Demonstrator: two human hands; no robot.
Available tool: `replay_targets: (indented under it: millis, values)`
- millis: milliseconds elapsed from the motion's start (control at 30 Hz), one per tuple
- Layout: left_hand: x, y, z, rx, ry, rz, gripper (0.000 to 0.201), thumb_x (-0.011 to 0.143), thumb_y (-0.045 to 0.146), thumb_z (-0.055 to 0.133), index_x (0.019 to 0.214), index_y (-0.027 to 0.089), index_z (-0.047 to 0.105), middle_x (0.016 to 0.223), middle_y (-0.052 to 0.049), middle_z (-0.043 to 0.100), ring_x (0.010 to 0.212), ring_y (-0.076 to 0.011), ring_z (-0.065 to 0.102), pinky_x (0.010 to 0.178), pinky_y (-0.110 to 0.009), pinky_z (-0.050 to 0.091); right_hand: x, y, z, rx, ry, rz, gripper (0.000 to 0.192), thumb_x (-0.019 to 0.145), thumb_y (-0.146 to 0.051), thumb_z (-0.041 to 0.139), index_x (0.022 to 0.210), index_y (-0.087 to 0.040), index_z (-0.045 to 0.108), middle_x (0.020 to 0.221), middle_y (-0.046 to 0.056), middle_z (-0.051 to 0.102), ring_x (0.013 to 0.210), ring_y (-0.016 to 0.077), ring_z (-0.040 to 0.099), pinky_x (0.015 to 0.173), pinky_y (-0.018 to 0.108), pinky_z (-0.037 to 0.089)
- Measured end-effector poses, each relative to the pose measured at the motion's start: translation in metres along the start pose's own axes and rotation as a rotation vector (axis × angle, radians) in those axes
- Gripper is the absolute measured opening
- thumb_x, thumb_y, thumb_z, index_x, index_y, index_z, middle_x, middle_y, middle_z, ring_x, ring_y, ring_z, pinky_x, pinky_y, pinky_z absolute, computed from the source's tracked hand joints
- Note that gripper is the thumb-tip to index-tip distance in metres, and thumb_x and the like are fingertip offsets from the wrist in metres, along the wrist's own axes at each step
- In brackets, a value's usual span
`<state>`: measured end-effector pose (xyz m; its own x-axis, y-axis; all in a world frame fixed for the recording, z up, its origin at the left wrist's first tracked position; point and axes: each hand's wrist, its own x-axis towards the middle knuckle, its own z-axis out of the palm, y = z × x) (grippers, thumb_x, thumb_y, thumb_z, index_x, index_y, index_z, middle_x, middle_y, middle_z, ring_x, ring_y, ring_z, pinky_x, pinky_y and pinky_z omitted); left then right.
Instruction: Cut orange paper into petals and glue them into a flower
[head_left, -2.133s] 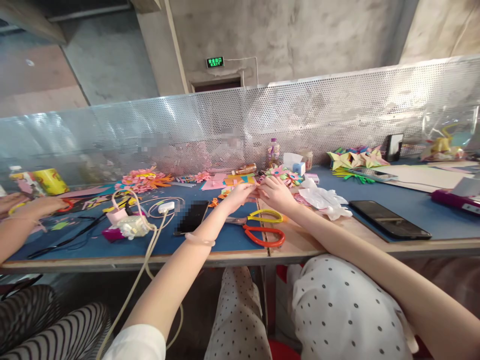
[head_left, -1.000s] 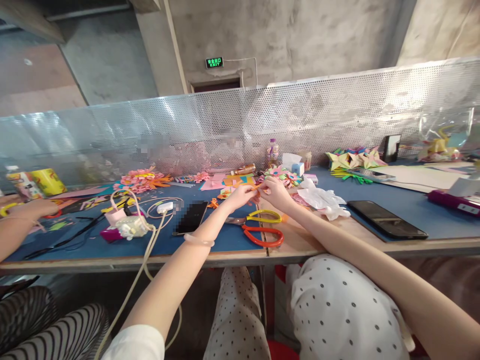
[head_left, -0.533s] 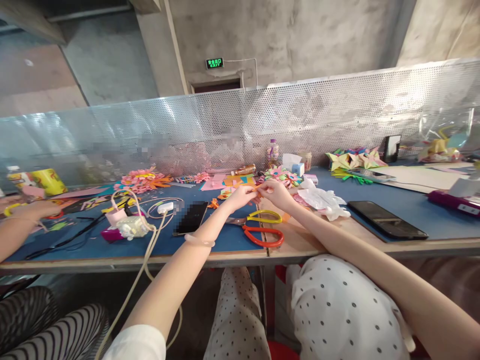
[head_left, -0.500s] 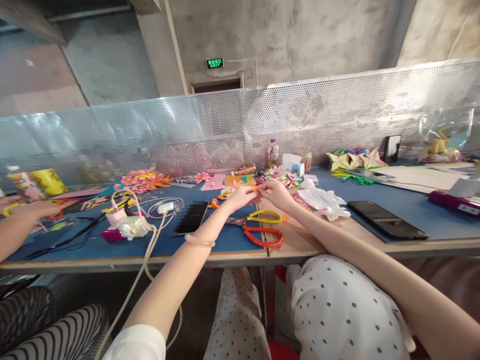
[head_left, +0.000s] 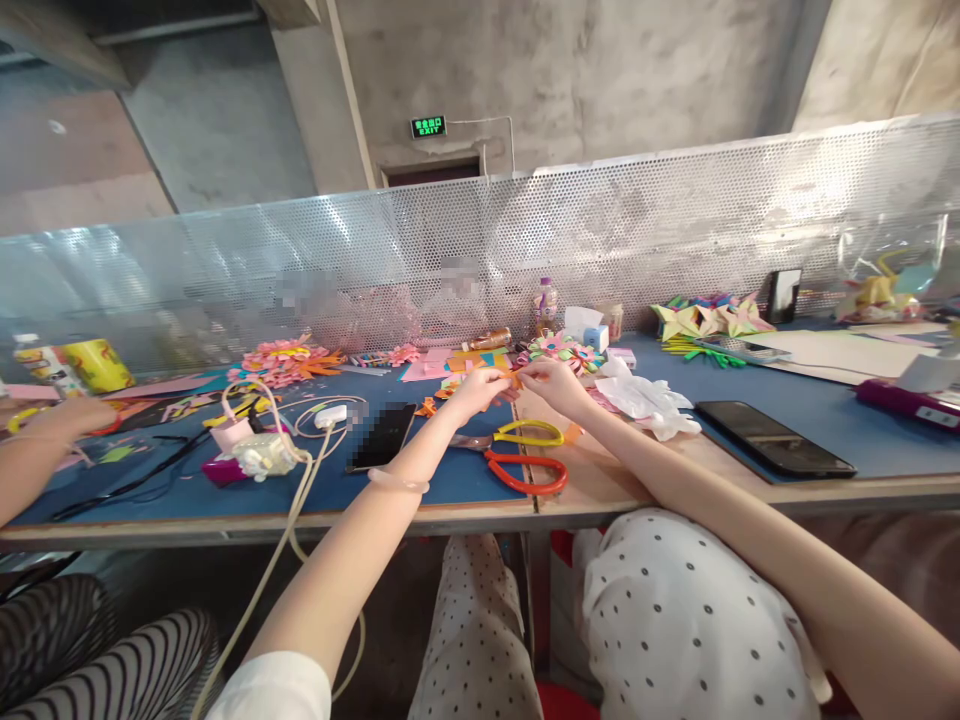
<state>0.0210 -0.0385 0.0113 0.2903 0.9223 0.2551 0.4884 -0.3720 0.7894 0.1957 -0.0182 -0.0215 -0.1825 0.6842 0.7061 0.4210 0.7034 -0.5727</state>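
Observation:
My left hand [head_left: 484, 391] and my right hand [head_left: 553, 386] meet above the table, fingertips pinched close together. Between them is a small piece of orange paper [head_left: 515, 380], mostly covered by the fingers. Scissors [head_left: 525, 452] with one yellow and one red handle lie just below my hands, blades partly behind my left wrist. Small orange paper pieces [head_left: 426, 407] rest left of my left hand. Behind my hands are a bunch of pink and green paper flowers [head_left: 559, 348] and coloured paper sheets [head_left: 435, 366]. A crumpled white plastic bag [head_left: 649, 400] sits right of my right hand.
A black phone [head_left: 774, 438] lies at right, another phone [head_left: 382, 437] at left. A power strip with chargers [head_left: 262, 453] trails cables over the table edge. A bottle [head_left: 545, 305] stands before the perforated metal screen [head_left: 420, 250]. Another person's hand [head_left: 75, 415] works at far left.
My hands stay almost in place, with slight finger movement at the orange paper. The other person's hand at far left has shifted slightly.

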Motion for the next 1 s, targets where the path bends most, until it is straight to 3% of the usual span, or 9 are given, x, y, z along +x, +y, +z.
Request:
replay_targets:
  millis: [167,367,500,667,900,1000]
  values:
    - [-0.0001,-0.002,0.0011,-0.009,-0.001,-0.002,0.021,0.081,0.028,0.054,0.08,0.015,0.07,0.082,-0.005,0.072,0.068,-0.0147,0.064,0.053,-0.02,0.046,0.0003,-0.0013,-0.0001,-0.086,0.0,-0.026,0.014,0.079,-0.021,0.057,0.07,-0.019,0.068,0.077,0.005,0.063,0.077,0.0188,0.057,0.075,0.033,0.045]
    - [0.0001,-0.0029,0.004,-0.137,-0.024,0.024,0.022,0.083,0.031,0.054,0.08,0.013,0.068,0.08,-0.007,0.072,0.07,-0.0142,0.065,0.058,-0.021,0.047,-0.001,-0.0021,0.0014,-0.453,0.039,-0.243,0.014,0.082,-0.021,0.056,0.072,-0.02,0.066,0.084,0.009,0.06,0.092,0.026,0.051,0.086,0.043,0.038]
    - [0.0012,-0.0029,0.0034,-0.177,-0.019,0.021,0.018,0.083,0.026,0.054,0.08,0.014,0.066,0.082,-0.006,0.072,0.073,-0.0138,0.066,0.064,-0.022,0.049,-0.0009,-0.0028,0.0012,-0.285,0.072,-0.188,0.014,0.082,-0.021,0.055,0.076,-0.021,0.067,0.083,0.007,0.061,0.086,0.0222,0.054,0.083,0.039,0.042]
    - [0.0,-0.0005,0.0014,-0.081,0.01,0.009,0.017,0.082,0.026,0.052,0.077,0.015,0.065,0.082,-0.004,0.072,0.073,-0.0145,0.066,0.06,-0.021,0.049,0.0001,-0.0021,0.0003,-0.087,0.044,-0.088,0.017,0.082,-0.025,0.054,0.072,-0.02,0.067,0.078,0.005,0.062,0.077,0.0186,0.056,0.075,0.033,0.044]
    - [-0.0005,-0.0001,0.001,0.021,-0.007,0.052,0.017,0.082,0.027,0.055,0.075,0.016,0.066,0.077,-0.003,0.071,0.069,-0.0141,0.065,0.057,-0.02,0.048,0.0004,-0.0027,0.0019,-0.283,0.046,-0.133,0.014,0.076,-0.017,0.057,0.064,-0.02,0.064,0.072,0.004,0.057,0.077,0.0199,0.053,0.077,0.036,0.042]
    - [-0.0009,0.0005,0.0011,0.024,-0.008,0.061,0.017,0.082,0.025,0.055,0.075,0.015,0.067,0.074,-0.003,0.071,0.068,-0.0139,0.064,0.057,-0.02,0.048,0.0004,-0.0036,0.0008,-0.24,0.024,-0.134,0.014,0.077,-0.017,0.056,0.067,-0.019,0.066,0.074,0.005,0.059,0.077,0.0194,0.054,0.076,0.034,0.042]
